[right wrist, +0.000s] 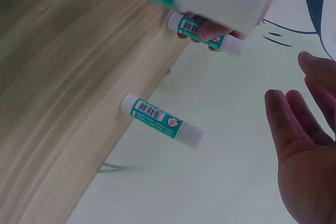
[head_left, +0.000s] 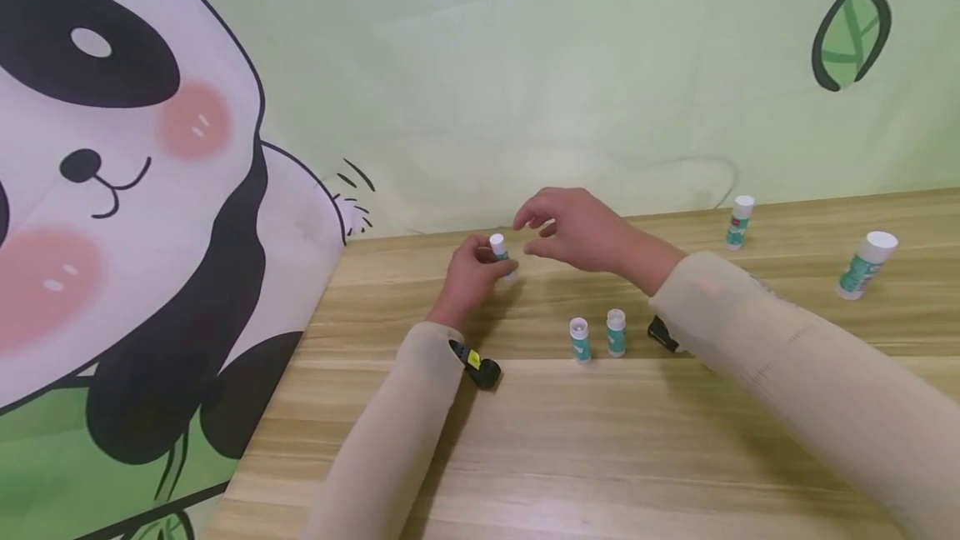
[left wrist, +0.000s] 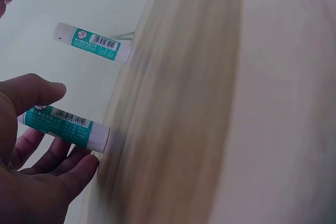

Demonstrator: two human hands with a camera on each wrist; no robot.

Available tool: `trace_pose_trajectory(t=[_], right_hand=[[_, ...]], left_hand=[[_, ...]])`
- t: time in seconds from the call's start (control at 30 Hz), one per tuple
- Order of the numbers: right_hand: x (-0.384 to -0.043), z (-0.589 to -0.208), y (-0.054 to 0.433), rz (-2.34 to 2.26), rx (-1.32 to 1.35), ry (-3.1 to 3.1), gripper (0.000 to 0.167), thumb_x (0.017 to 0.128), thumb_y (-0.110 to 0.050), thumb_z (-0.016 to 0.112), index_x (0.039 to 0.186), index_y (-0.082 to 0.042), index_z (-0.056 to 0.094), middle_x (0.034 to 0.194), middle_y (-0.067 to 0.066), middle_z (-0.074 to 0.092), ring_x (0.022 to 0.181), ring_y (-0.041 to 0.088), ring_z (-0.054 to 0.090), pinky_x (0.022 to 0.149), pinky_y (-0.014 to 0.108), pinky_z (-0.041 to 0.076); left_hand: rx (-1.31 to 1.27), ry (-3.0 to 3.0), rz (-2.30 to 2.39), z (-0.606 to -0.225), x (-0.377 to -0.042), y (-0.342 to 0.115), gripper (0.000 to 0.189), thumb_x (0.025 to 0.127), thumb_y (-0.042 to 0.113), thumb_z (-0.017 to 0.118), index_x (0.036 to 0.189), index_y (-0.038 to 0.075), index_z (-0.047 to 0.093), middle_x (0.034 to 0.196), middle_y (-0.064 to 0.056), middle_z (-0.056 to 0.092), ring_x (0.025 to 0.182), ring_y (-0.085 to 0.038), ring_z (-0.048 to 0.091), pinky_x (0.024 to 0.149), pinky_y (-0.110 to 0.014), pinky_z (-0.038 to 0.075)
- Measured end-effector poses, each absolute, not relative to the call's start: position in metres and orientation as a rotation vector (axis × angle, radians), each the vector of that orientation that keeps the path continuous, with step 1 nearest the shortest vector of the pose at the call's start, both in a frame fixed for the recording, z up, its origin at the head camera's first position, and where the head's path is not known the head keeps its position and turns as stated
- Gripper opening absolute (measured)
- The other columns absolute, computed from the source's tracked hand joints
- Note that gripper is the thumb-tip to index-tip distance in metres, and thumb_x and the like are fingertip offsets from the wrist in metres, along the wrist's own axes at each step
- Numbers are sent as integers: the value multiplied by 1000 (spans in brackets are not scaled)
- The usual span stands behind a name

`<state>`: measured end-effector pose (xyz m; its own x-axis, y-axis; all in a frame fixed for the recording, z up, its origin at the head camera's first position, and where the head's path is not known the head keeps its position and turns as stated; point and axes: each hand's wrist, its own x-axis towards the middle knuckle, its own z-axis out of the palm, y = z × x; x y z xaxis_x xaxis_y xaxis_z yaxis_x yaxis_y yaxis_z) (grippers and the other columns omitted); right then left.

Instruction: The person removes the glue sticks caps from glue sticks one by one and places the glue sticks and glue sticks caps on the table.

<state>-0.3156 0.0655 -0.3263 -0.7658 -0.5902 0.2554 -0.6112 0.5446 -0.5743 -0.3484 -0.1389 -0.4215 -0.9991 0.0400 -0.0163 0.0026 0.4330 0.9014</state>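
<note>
My left hand [head_left: 467, 277] holds a small glue stick [head_left: 498, 247] with a white cap and teal label, upright at the back of the table. Seen from the left wrist, the thumb lies along one side of this glue stick [left wrist: 68, 127] and the fingers curl round the other. Just to its right my right hand [head_left: 581, 232] hovers with nothing in it, thumb and fingers spread apart. The right wrist view has the right hand [right wrist: 307, 135] at its right edge, away from the held glue stick [right wrist: 191, 26].
Two glue sticks without caps, one [head_left: 581, 342] beside the other [head_left: 616, 335], stand mid-table. To the right are a capped small glue stick [head_left: 738, 223] and a larger one [head_left: 862, 269]. Behind the wooden table [head_left: 570, 448] rises a pale green wall [head_left: 525, 82] with a panda picture.
</note>
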Motion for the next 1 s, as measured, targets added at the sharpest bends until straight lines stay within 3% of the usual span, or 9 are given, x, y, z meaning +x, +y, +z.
trace_pose_trajectory(t=[0.4, 0.8, 1.0], right_hand=[[-325, -327, 58, 1041, 1027, -2793, 28, 88, -13, 69, 115, -11, 64, 119, 6, 62, 111, 26, 63, 93, 37, 55], [-329, -333, 59, 1028, 1000, -2825, 29, 88, -15, 70, 116, -12, 64, 119, 5, 62, 112, 27, 63, 94, 39, 54], [-328, -330, 61, 1047, 996, -2836, 30, 89, -14, 69, 118, -11, 63, 122, 6, 62, 115, 29, 62, 93, 39, 55]], left_hand=[[4, 2606, 1689, -422, -348, -134, 30, 87, 14, 71, 109, 5, 54, 107, -8, 59, 96, -18, 54, 83, -29, 47], [14, 2583, 1754, -423, -345, -132, 28, 83, 10, 75, 102, 5, 55, 100, -6, 62, 93, -16, 57, 77, -25, 48], [60, 2607, 1730, -421, -345, -130, 27, 82, 11, 77, 102, 4, 59, 101, -7, 64, 94, -17, 60, 80, -26, 51]])
